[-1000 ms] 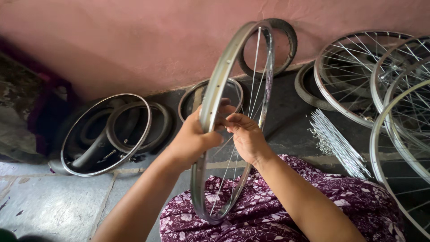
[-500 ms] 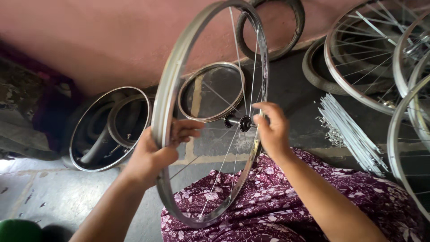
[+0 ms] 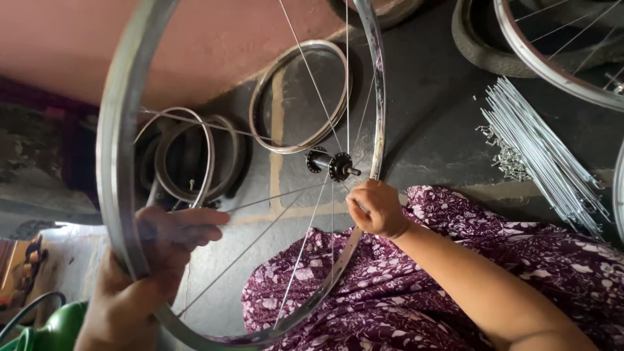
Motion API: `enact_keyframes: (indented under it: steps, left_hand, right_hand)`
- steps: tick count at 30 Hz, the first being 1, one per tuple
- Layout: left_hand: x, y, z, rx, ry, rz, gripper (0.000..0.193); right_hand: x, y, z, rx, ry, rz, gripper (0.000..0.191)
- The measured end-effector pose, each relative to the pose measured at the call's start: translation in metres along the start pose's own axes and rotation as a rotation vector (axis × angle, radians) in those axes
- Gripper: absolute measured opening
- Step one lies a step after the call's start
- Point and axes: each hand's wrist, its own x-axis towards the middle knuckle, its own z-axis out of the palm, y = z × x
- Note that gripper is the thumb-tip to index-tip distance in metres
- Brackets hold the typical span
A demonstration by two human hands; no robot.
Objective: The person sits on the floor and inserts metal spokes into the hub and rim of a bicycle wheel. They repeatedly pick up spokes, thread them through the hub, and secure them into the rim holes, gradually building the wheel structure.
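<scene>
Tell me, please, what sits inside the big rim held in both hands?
Inside the big rim sit a black hub and a few thin spokes; the right hand covers the nearest spoke ends.

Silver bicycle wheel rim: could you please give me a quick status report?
Left hand grips silver bicycle wheel rim. Right hand pinches at far edge near black hub. Loose spoke bundle lies clear.

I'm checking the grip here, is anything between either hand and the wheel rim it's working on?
Nothing visible is. The left hand grips the wheel rim directly on its near side, and the right hand is closed against the rim's far side by the thin spokes, below the hub.
</scene>
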Motion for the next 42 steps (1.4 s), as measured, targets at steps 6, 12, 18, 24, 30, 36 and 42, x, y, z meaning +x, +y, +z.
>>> enact_keyframes:
  steps: [6, 12, 18, 24, 30, 36, 42]
  left_hand:
    - [-0.006, 0.008, 0.01, 0.046, 0.09, -0.054, 0.046]
    - [-0.006, 0.006, 0.004, -0.002, 0.021, -0.041, 0.034]
    - [-0.015, 0.006, 0.005, 0.126, 0.164, -0.143, 0.036]
    - [-0.016, 0.004, 0.008, 0.117, 0.196, -0.17, 0.041]
    - [-0.015, 0.004, 0.007, 0.097, 0.171, -0.148, 0.042]
    - [-0.015, 0.005, 0.007, 0.084, 0.12, -0.099, 0.034]
    - [-0.015, 0.004, 0.006, 0.079, 0.13, -0.113, 0.033]
  right_hand:
    - [0.011, 0.004, -0.004, -0.018, -0.017, -0.012, 0.014]
    - [0.015, 0.003, -0.006, -0.046, -0.034, -0.04, 0.028]
    - [0.019, -0.006, -0.009, -0.08, -0.118, -0.1, 0.049]
    - [0.018, -0.007, -0.009, -0.113, -0.173, -0.061, 0.058]
    - [0.017, -0.001, 0.002, -0.043, -0.162, -0.062, 0.062]
    - [0.018, -0.003, 0.003, 0.047, -0.134, -0.047, 0.064]
    - [0.018, -0.006, 0.003, -0.024, -0.17, -0.046, 0.066]
